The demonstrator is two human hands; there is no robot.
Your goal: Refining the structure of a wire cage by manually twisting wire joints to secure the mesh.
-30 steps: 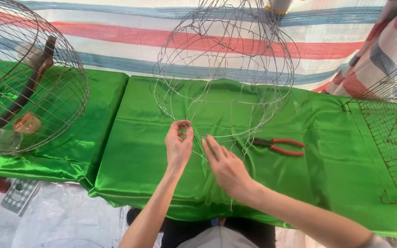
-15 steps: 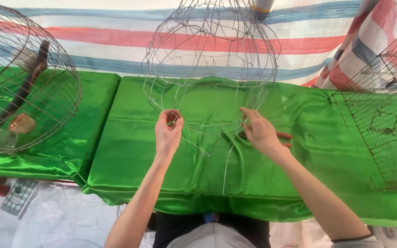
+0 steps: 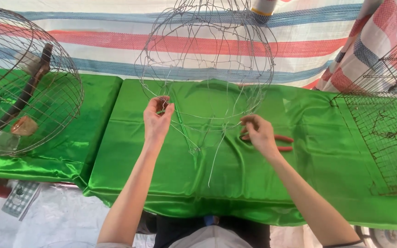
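At the centre of the frame, the left hand (image 3: 157, 120) pinches a strand of the half-built wire cage (image 3: 206, 59), fingers closed on the wire at its lower left edge. Right of centre, the right hand (image 3: 259, 134) lies curled over the red-handled pliers (image 3: 282, 143) on the green cloth (image 3: 299, 174). Farther off, upper left, stands a finished round wire cage (image 3: 28, 87); at the right edge lies a flat wire mesh panel (image 3: 387, 138).
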